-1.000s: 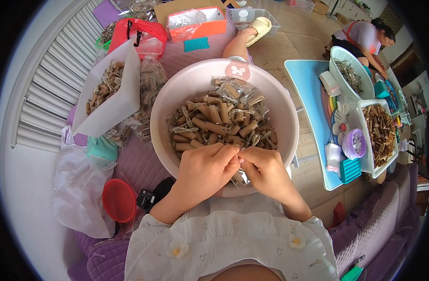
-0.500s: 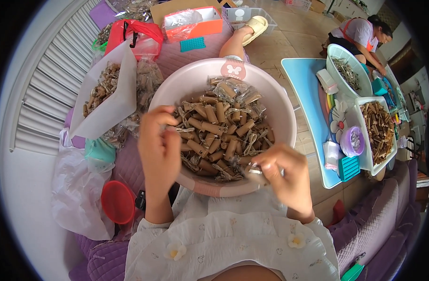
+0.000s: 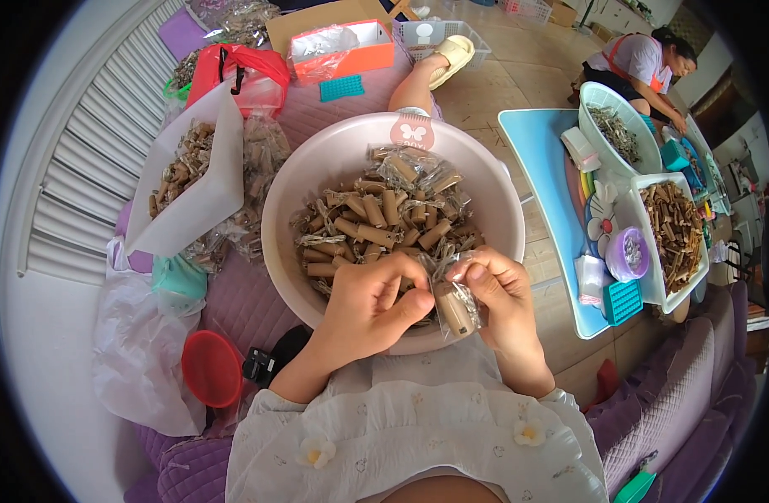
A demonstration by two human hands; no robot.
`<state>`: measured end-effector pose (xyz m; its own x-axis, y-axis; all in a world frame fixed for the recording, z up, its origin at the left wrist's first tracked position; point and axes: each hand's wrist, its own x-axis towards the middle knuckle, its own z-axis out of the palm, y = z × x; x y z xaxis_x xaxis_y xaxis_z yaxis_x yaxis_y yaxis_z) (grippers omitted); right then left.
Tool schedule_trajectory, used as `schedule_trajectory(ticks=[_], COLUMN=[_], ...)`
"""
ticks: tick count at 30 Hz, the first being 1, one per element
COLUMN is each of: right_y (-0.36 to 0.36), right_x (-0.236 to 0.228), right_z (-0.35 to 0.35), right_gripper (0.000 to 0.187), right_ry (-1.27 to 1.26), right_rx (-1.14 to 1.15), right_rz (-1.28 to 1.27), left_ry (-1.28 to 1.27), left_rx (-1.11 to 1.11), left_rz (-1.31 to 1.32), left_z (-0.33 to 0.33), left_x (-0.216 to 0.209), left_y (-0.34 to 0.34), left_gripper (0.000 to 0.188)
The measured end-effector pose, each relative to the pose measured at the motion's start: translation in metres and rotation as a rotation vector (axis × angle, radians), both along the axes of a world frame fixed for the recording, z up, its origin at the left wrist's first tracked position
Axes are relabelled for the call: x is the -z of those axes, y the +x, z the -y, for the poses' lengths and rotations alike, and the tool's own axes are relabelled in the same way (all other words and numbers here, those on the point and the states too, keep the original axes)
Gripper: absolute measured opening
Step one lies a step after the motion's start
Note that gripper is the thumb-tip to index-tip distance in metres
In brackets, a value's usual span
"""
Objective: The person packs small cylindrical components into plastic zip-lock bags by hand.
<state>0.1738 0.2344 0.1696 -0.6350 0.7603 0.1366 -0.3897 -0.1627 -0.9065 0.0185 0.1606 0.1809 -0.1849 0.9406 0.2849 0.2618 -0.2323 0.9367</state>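
Observation:
A clear plastic bag with a brown cardboard tube in it is held over the basin's near rim. My right hand pinches the bag's upper part between thumb and fingers. Beside it, my left hand has its fingers curved, thumb and index fingertips slightly apart at the bag's left edge; whether they touch the plastic is unclear. Below my hands the pale pink basin holds many brown tubes with pale strings. Several bagged tubes rest on the pile's far side.
At left, a white bin of tubes leans near a red bowl and white plastic bag. On the right, a blue table bears a tray of brown pieces and purple bowl. A person works beyond.
My left hand has moved right and down, from the basin's left side to beside my right hand. The right hand has shifted slightly left, and the bagged tube now shows clearly.

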Motion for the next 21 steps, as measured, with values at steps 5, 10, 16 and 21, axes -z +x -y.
schedule_trajectory(ticks=[5, 10, 16, 21], right_y=[0.002, 0.0, -0.004, -0.008], right_x=[0.001, -0.001, 0.001, -0.005], right_z=[0.0, 0.004, 0.002, 0.0], right_gripper=[0.016, 0.017, 0.023, 0.018], right_ry=[-0.043, -0.179, -0.521, -0.772], right_rx=[-0.093, -0.003, -0.278, -0.298], right_rz=[0.104, 0.056, -0.239, -0.373], left_ry=[-0.012, 0.1, 0.223, 0.491], left_rx=[0.069, -0.043, -0.093, -0.079], left_rz=[-0.121, -0.33, -0.396, -0.639], left_z=[0.0, 0.001, 0.0, -0.005], left_x=[-0.004, -0.008, -0.004, -0.001], left_y=[0.004, 0.009, 0.008, 0.005], left_gripper=[0.016, 0.018, 0.019, 0.021])
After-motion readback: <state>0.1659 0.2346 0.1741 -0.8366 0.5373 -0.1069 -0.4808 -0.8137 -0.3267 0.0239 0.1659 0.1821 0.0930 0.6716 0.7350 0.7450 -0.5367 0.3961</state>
